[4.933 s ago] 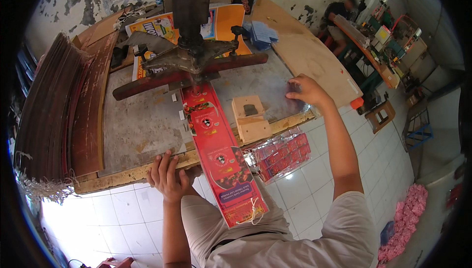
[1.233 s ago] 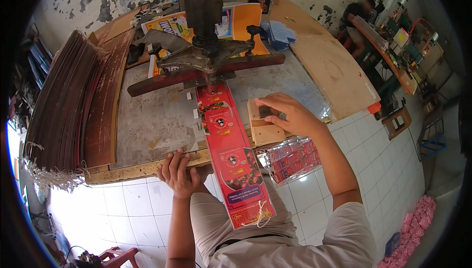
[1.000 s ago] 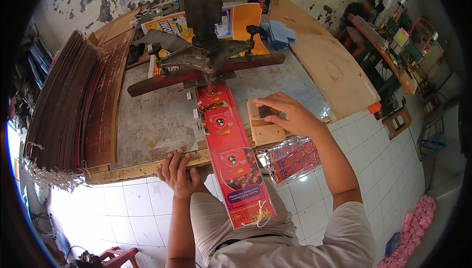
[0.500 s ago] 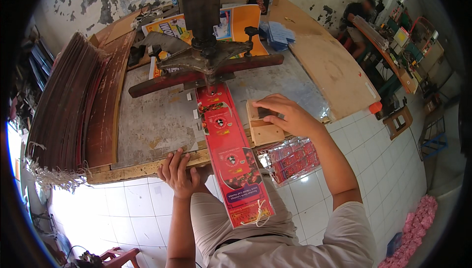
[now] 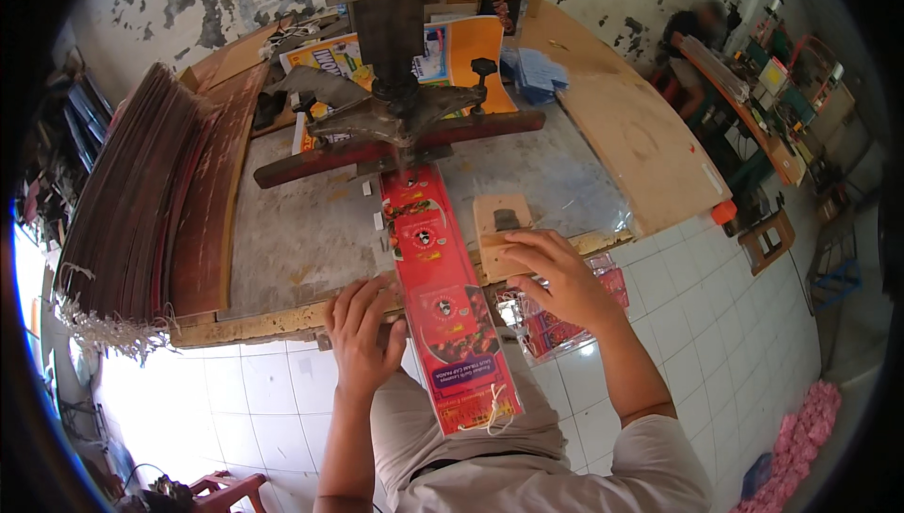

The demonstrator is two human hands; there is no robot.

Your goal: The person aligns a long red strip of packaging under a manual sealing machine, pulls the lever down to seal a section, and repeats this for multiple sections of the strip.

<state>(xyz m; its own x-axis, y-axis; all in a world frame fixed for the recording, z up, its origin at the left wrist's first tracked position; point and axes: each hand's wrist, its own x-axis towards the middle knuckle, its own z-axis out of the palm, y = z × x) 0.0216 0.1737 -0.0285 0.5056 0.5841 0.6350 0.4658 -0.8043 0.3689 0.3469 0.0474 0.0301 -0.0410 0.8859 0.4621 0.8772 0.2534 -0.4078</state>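
A long red printed plastic strip of packaging runs from beneath the press head over the table's front edge, a white string at its near end. My left hand rests at that edge just left of the strip, fingers extended and bent over the wood, holding nothing visible. To the strip's right lies a small wooden block with a dark patch and a raised crosspiece. My right hand grips its near end, fingertips on the crosspiece and thumb by the front edge. The strip's far end is hidden under the press.
A tall stack of dark boards stands at the left of the worktable. Shiny red packets hang below its front edge at right. Blue sheets and a wooden panel lie farther back. Another person sits far right.
My right hand has moved nearer, from the block's dark middle to its front end. My left hand has shifted slightly right, toward the strip. The red strip has stayed nearly in place.
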